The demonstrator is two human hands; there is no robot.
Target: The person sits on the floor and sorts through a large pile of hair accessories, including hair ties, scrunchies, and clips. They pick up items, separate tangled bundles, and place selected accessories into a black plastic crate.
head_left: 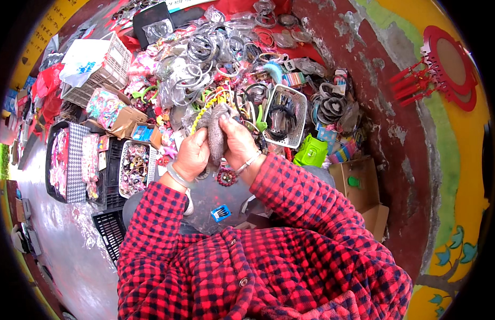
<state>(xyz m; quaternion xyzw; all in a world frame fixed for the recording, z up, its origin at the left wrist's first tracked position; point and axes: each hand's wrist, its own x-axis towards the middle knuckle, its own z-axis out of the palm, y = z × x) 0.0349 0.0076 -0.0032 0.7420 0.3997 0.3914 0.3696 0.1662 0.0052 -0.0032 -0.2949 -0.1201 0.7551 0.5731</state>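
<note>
Fuzzy grey hair accessory (216,130), crumpled

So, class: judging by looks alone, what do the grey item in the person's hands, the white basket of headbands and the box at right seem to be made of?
Grey item: apparently soft, fuzzy fabric or knit; it sags and bunches in both hands.
White basket: probably moulded plastic; rigid open lattice with a smooth, slightly shiny look.
Box: cardboard, matt brown, with folded flaps.
</note>
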